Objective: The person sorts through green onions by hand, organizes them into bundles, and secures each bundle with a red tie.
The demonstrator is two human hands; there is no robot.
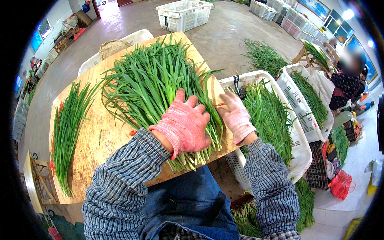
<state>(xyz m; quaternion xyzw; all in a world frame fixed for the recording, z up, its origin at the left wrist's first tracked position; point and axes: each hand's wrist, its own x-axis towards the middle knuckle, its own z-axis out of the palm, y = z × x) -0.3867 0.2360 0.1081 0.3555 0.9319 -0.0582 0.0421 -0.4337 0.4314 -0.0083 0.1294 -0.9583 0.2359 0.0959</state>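
A thick pile of green garlic chives (153, 75) lies on the wooden board (90, 162), with its pale cut ends (189, 160) at the near edge. My left hand (184, 124), in a pink knit glove, rests on the stems with its fingers spread. At the board's right edge is my right hand (235, 115), gloved too and slightly blurred. A thin orange-red strip (220, 104) reaches to its fingers; whether they grip it is unclear. A smaller chive bundle (70, 135) lies at the board's left, partly over red strips.
Right of the board stands a white plastic crate (295, 144) of chives, with another crate (309, 120) beyond it. A white crate (187, 18) sits on the floor ahead. Loose greens (264, 57) lie on the floor. A person (345, 87) is at the far right.
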